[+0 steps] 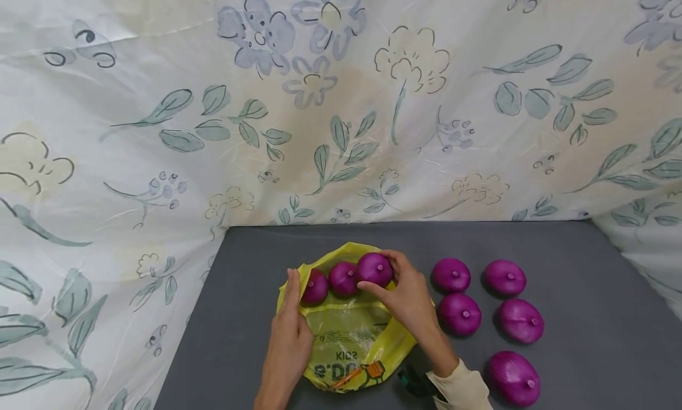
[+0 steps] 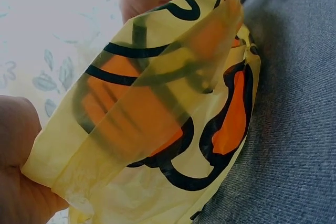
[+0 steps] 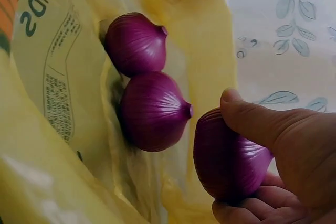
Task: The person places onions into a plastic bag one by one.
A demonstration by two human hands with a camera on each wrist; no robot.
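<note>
A yellow plastic bag (image 1: 341, 321) printed with "KIDS" lies with its mouth spread. Two purple onions, one at the left (image 1: 315, 287) and one in the middle (image 1: 343, 279), sit inside it. My right hand (image 1: 407, 297) grips a third purple onion (image 1: 375, 269) at the bag's mouth, thumb on one side and fingers on the other. In the right wrist view that onion (image 3: 226, 156) is close to the two in the bag. My left hand (image 1: 288, 339) holds the bag's left edge; the left wrist view shows its fingers (image 2: 21, 145) pinching the yellow film.
Several more purple onions lie on the dark grey table (image 1: 581, 280) right of the bag, the nearest one (image 1: 459, 314) close to my right forearm. A floral cloth (image 1: 341, 132) hangs behind the table and along its sides.
</note>
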